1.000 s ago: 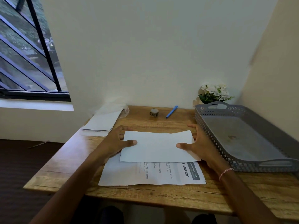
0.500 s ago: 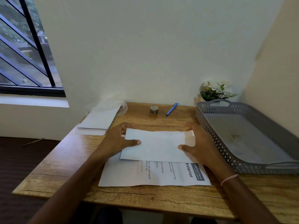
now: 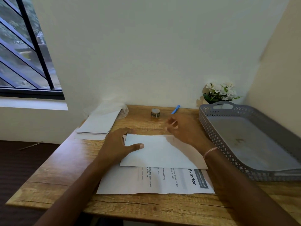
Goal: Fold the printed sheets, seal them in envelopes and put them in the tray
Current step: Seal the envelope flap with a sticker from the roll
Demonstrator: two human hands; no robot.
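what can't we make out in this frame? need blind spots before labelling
Head view only:
- Printed white sheet: most of its text is hidden under its folded-over flap; the visible lines are largely too small to read.
- Right hand: motion-blurred fingers, so open or pinching is unclear.
- Small patterned tape roll: markings too small.
- Grey perforated plastic tray: far right side cut off by the frame edge.
- Stack of white envelopes: count unreadable.

Home desk corner: wood-grain desk [image 3: 53, 168] against plain cream walls, black-barred window [image 3: 31, 51], small white-flowered potted plant [image 3: 219, 92].
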